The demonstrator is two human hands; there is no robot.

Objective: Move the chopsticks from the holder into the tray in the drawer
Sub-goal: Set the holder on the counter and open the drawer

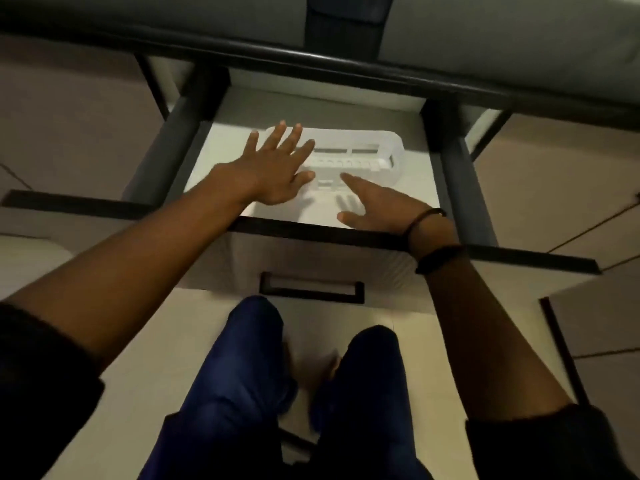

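Note:
A white plastic tray (377,147) with slotted walls lies in the open drawer (311,230), toward its back. My left hand (277,164) hovers flat with fingers spread over the tray's left end, hiding that part. My right hand (374,206) is open just in front of the tray, index finger pointing at its near wall, a dark band on the wrist. Neither hand holds anything. No chopsticks and no holder show in view.
The dark countertop edge (346,67) overhangs the drawer's back. A closed lower drawer front with a recessed handle (311,289) sits below. My legs in blue trousers (242,375) stand close in front, on a pale floor.

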